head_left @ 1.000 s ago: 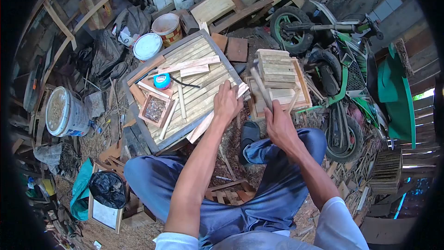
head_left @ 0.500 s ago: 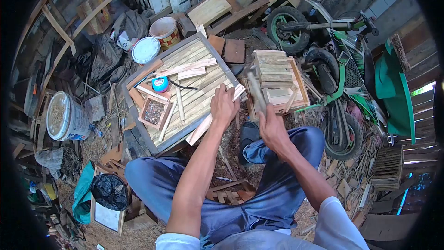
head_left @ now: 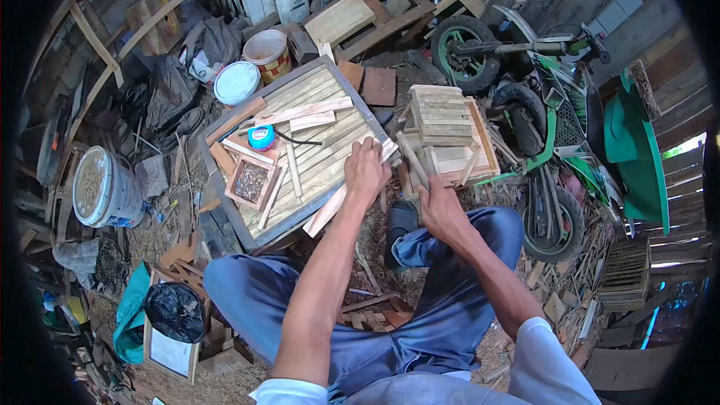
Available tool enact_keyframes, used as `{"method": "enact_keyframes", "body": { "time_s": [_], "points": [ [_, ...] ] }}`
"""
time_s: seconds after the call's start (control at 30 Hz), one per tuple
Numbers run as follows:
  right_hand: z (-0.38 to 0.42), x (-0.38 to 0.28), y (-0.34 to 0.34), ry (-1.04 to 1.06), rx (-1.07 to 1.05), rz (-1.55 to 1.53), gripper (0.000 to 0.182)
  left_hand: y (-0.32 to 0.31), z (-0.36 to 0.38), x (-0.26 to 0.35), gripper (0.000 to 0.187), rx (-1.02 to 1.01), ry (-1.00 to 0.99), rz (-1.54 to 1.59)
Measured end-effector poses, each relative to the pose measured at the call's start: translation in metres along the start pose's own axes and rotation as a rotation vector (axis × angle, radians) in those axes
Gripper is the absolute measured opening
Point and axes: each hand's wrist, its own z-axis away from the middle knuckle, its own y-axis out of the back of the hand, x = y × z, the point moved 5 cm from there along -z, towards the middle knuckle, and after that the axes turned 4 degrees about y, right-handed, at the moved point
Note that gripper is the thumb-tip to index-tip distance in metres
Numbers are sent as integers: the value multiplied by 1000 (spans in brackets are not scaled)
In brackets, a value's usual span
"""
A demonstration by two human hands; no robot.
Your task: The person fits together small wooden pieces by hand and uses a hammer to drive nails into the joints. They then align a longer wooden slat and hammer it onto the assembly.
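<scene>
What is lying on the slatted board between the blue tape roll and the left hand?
In the head view, a black cord and some loose wooden strips lie between the blue tape roll and the left hand.

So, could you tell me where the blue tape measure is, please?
The blue tape measure lies on the slatted wooden panel, left of the left hand and just above the small nail box.

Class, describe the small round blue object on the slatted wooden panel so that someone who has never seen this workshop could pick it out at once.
Find the big slatted wooden panel in front of the seated person's knees. On its left part, just above the small square wooden tray of dark bits, lies the blue tape measure. It is the only bright blue, round thing among pale strips of wood.
</scene>
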Motion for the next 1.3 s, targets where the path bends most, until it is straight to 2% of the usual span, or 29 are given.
{"method": "enact_keyframes", "body": {
  "time_s": [0.13, 0.23, 0.27, 0.5, 0.53, 0.63, 0.77, 0.8, 0.9, 0.93, 1.03, 1.17, 1.2, 1.3],
  "points": [
    [3, -35, 27, 24, 124, -74, 29, 1, 2, 2, 26, -5, 6, 12],
    [0, -3, -3, 216, 188, 12, 21, 2, 1, 0, 27, -18, 10, 7],
    [0, 9, -11, 81, 57, 19, 22, 0, 1, -1, 27, -27, 20, 7],
    [6, -34, 22, 139, 267, -140, 24, 0, 2, 1, 27, -22, 33, 40],
    [6, -27, 14, -26, 149, -178, 22, 1, 2, 1, 27, -16, 31, 44],
    [0, 6, -7, -22, -13, 19, 22, 2, 1, 3, 25, -36, 28, 10],
    [2, -28, 25, 14, 113, -83, 23, 3, 3, 3, 25, -25, 5, 13],
    [5, -37, 31, 59, 220, -51, 24, 2, 3, 3, 25, -19, 2, 15],
    [4, -11, 7, 35, 155, -151, 25, 2, 4, 3, 25, -22, 14, 18],
    [1, 20, -15, 45, 55, 26, 25, -1, 3, 2, 25, -24, 22, 19],
    [-1, 3, 4, 57, 58, 11, 24, 4, -2, 2, 24, -9, 27, 32],
    [9, -41, 32, 132, 265, -184, 22, 2, 2, 3, 23, -10, 10, 32],
    [11, -39, 26, 89, 266, -263, 23, 5, 2, 5, 24, -41, 30, 29],
    [3, 0, -11, 13, 28, 40, 23, 6, 2, 6, 25, 0, 22, 57]
  ]
}}
